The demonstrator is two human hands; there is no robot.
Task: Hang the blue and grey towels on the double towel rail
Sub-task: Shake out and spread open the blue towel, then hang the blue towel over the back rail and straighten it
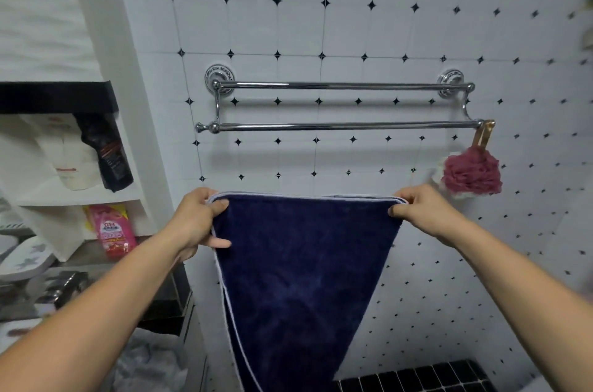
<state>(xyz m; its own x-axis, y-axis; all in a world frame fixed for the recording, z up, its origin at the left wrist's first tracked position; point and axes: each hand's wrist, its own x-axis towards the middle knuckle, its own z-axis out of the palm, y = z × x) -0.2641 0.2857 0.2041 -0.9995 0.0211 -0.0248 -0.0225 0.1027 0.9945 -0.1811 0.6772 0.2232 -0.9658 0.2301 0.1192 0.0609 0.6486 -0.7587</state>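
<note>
Both grips are closed on the blue towel (301, 263): the left hand (195, 221) pinches its upper left corner and the right hand (423, 208) its upper right corner, so the top hem runs taut and level between them. Held this way, the cloth hangs flat and spread, which looks like preparation for laying that hem over a bar. The towel seems doubled, since two pale piped edges show along the top, though how it is folded behind cannot be made out.

Above the grips, and apart from them, the double towel rail (343, 106) is fixed to the tiled wall (321, 22); both its bars are bare along their length. Just above and to the right of the right hand, a maroon bath pouf (470, 171) hangs by a loop from the lower bar's right end, so a towel would probably need to sit left of it.

Left of the left hand, shelves (57, 96) hold bottles and a pink packet (110, 231), all blurred.

Below the grips, the towel's bottom is cut off by the frame. A grey crumpled cloth (150, 362) lies low under the left forearm; whether it is the grey towel cannot be told.
</note>
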